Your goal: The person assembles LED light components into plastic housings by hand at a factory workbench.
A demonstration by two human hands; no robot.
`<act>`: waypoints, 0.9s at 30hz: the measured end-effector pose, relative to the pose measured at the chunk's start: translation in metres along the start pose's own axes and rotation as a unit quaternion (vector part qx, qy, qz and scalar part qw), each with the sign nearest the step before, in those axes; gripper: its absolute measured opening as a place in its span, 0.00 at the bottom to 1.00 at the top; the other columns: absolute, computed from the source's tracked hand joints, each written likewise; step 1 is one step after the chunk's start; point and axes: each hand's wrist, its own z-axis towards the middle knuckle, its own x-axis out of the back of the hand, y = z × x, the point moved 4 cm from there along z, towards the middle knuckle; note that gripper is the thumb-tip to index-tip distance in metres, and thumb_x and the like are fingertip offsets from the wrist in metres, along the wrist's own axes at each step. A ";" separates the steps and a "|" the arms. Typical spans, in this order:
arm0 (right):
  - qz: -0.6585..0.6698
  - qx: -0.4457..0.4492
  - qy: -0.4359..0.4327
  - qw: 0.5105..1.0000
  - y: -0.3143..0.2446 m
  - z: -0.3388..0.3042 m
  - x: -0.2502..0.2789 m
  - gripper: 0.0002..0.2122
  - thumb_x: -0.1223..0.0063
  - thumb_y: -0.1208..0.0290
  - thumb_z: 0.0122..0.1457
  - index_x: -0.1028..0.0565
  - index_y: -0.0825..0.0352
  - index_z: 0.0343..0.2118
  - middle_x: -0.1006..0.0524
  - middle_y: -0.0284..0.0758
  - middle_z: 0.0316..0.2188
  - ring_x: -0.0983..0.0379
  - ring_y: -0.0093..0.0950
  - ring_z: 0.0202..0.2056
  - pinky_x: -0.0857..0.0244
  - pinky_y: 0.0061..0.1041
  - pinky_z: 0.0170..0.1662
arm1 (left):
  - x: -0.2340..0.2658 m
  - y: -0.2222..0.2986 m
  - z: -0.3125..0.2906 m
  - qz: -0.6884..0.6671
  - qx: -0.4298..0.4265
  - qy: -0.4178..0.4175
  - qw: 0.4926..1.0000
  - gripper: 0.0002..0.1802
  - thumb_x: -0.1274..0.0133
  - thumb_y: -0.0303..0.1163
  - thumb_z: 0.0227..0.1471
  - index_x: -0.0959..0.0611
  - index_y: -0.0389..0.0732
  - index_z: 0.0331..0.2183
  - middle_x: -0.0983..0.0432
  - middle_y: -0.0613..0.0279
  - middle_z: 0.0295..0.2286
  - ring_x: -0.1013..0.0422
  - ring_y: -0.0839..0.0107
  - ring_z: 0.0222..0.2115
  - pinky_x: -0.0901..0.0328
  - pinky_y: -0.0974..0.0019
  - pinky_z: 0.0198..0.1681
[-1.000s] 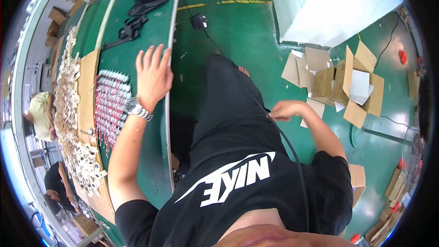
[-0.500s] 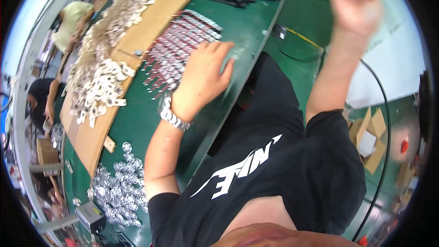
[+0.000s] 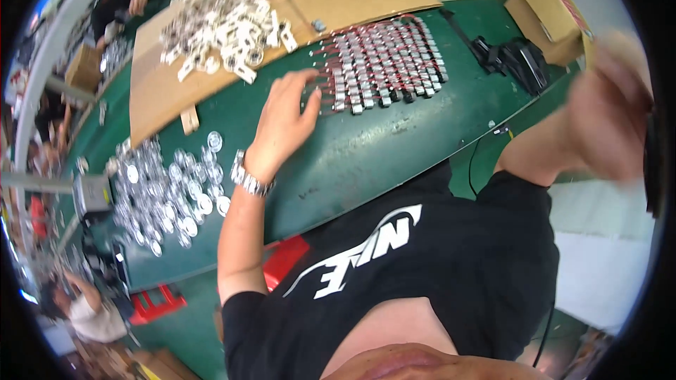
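Rows of small silver motor-like cylinders with red wires (image 3: pixel 387 63) lie close together on the green table (image 3: pixel 338 162). My left hand (image 3: pixel 285 116), a metal watch on its wrist, hovers at the left ends of those wires. Its thumb stands apart from the fingers and nothing shows in it; whether the fingertips touch the wires I cannot tell. Out at the far right, my right hand (image 3: pixel 609 112) is raised and smeared by motion, so its fingers and anything in them cannot be made out.
A cardboard sheet (image 3: pixel 151 98) bears a heap of cream-coloured plastic parts (image 3: pixel 232 35). Shiny round parts (image 3: pixel 169 190) are piled at the left, beside a grey box (image 3: pixel 93 193). Black gear (image 3: pixel 517 60) and an open carton (image 3: pixel 546 17) stand at the right. Other people work across the table.
The view has swung, so the table now lies more level across it. My left hand has shifted from over the cylinders to their wire ends. My right hand has come lower and further right.
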 end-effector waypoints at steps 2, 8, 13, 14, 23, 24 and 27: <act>-0.101 -0.227 0.008 0.969 0.069 -0.056 -0.012 0.15 0.58 0.67 0.72 0.23 0.76 0.42 0.24 0.35 0.30 0.28 0.24 0.31 0.32 0.26 0.37 | -0.028 -0.019 0.004 0.033 0.016 0.045 0.998 0.25 0.45 0.33 0.61 0.28 0.35 0.57 0.28 0.45 0.52 0.34 0.48 0.54 0.39 0.55 0.59; -0.222 -0.431 -0.203 0.851 0.205 -0.249 -0.030 0.21 0.52 0.55 0.70 0.21 0.72 0.45 0.17 0.46 0.39 0.20 0.39 0.43 0.29 0.33 0.48 | -0.082 -0.037 -0.022 0.104 0.093 0.145 0.980 0.42 0.47 0.47 0.63 0.40 0.23 0.62 0.42 0.29 0.60 0.45 0.40 0.63 0.48 0.48 0.67; -0.330 -0.620 -0.268 0.659 0.235 -0.346 -0.037 0.39 0.67 0.37 0.67 0.38 0.70 0.65 0.32 0.57 0.61 0.41 0.61 0.63 0.48 0.57 0.65 | -0.101 -0.047 -0.012 0.000 0.161 0.159 0.974 0.46 0.51 0.54 0.64 0.41 0.20 0.62 0.46 0.28 0.62 0.47 0.40 0.65 0.50 0.49 0.68; -0.363 -0.579 -0.229 0.693 0.228 -0.345 -0.045 0.35 0.62 0.39 0.67 0.36 0.66 0.64 0.32 0.55 0.60 0.42 0.58 0.64 0.49 0.62 0.62 | -0.103 -0.042 -0.008 0.002 0.163 0.162 0.973 0.46 0.51 0.54 0.64 0.41 0.20 0.62 0.46 0.28 0.62 0.47 0.40 0.65 0.50 0.49 0.68; -0.133 -0.268 -0.354 0.886 0.277 -0.298 -0.192 0.19 0.49 0.59 0.65 0.25 0.57 0.57 0.24 0.37 0.55 0.35 0.44 0.60 0.42 0.53 0.59 | -0.140 -0.008 0.025 -0.001 0.187 0.197 0.962 0.43 0.48 0.46 0.62 0.42 0.20 0.62 0.44 0.28 0.61 0.44 0.40 0.63 0.47 0.52 0.67; -0.128 -0.280 -0.387 0.869 0.285 -0.291 -0.207 0.20 0.49 0.58 0.65 0.26 0.54 0.59 0.24 0.36 0.57 0.36 0.44 0.60 0.43 0.55 0.59 | -0.143 -0.007 0.028 0.004 0.193 0.189 0.963 0.44 0.49 0.46 0.63 0.45 0.20 0.62 0.46 0.28 0.62 0.46 0.39 0.64 0.49 0.51 0.68; -0.139 -0.303 -0.496 0.802 0.317 -0.281 -0.238 0.24 0.46 0.51 0.63 0.27 0.50 0.61 0.23 0.37 0.56 0.34 0.43 0.61 0.42 0.58 0.58 | -0.156 0.001 0.040 0.011 0.195 0.200 0.960 0.44 0.50 0.45 0.63 0.46 0.19 0.63 0.50 0.26 0.63 0.50 0.37 0.65 0.52 0.49 0.69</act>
